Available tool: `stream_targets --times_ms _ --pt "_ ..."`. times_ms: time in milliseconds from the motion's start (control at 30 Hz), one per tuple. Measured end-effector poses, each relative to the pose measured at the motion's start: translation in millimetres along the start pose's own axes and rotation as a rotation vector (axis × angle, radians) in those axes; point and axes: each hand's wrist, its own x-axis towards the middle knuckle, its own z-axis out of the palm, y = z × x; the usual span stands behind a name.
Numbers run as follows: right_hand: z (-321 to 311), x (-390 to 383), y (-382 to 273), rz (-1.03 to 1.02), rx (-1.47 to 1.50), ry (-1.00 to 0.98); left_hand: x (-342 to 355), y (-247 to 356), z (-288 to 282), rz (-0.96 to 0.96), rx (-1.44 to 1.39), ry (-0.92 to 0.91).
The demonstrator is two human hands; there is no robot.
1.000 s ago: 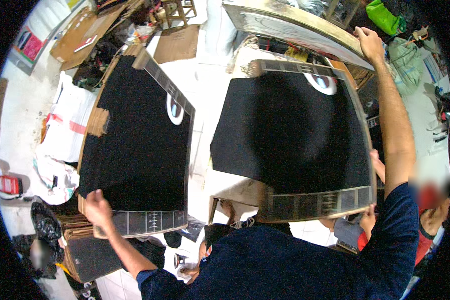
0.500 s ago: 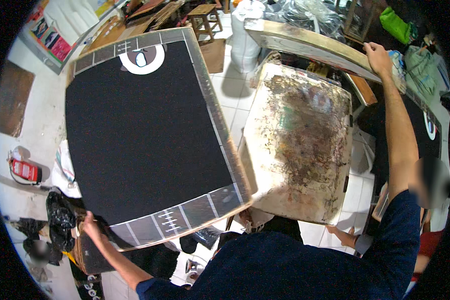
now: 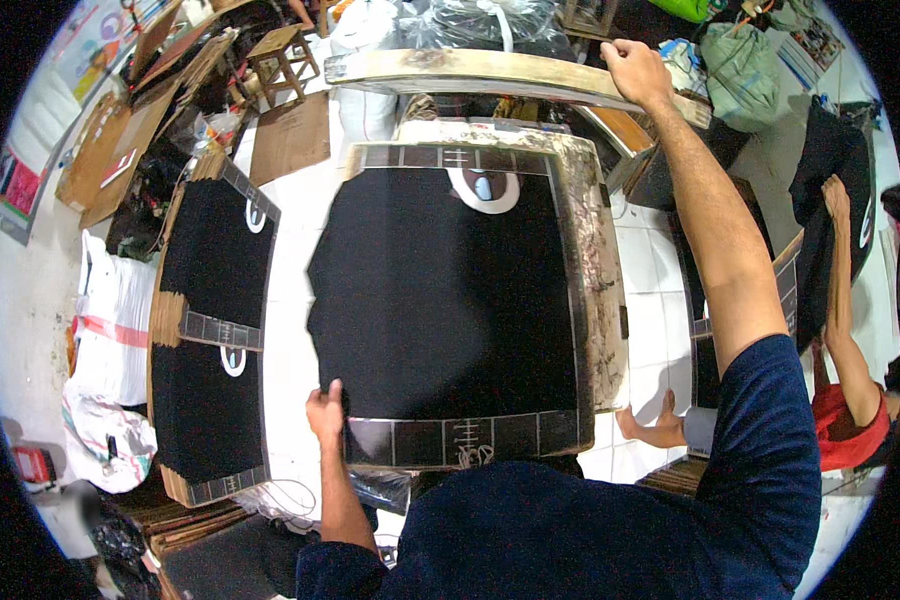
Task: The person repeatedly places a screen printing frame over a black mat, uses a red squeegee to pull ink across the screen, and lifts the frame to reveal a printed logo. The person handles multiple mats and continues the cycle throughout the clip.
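A board covered with black fabric (image 3: 440,300) lies over the stained worktable (image 3: 605,300) in front of me. A white-ringed eye print (image 3: 487,188) shows near its far edge, and grey grid strips run along its borders. My left hand (image 3: 325,411) grips the board's near left edge, thumb on top and the other fingers mostly hidden. Beyond the board, a wooden frame (image 3: 470,72) stands tilted up on its edge. My right hand (image 3: 640,75), arm stretched far forward, is closed on the frame's upper right part.
More black-fabric boards (image 3: 215,250) lie at the left, beside a white sack (image 3: 110,440). A co-worker in a red shirt (image 3: 850,425) reaches toward black cloth (image 3: 830,160) at the right. A bare foot (image 3: 650,425) is near the table. A wooden stool (image 3: 285,62) stands at far left.
The board has moved from the left to the right, over the worktable, with my left hand on it. My view has turned left. My right hand still holds the raised frame.
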Motion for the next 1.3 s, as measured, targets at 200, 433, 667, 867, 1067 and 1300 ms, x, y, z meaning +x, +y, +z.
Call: stream_targets --times_ms 200,433,667,867,1067,1300 --pt "-0.5 1.5 -2.6 -0.024 -0.014 0.036 -7.3 48.1 57.1 0.080 0.191 -0.348" --pt "-14.1 4.5 -17.4 -0.010 0.043 0.105 -17.8 76.2 53.1 0.108 0.252 -0.309" --pt "-29.9 8.3 -29.4 -0.019 0.077 0.135 5.1 89.5 68.4 0.111 0.312 -0.325" --pt "-33.4 15.3 -31.9 -0.019 0.083 0.097 6.6 88.0 72.4 0.001 0.321 -0.315" --pt "-32.3 16.9 -30.9 -0.001 0.085 0.125 20.0 73.8 85.5 0.085 0.461 -0.285" --pt "-6.8 -26.0 -12.5 -0.011 0.041 0.091 10.7 152.2 82.3 0.322 0.383 -0.189"
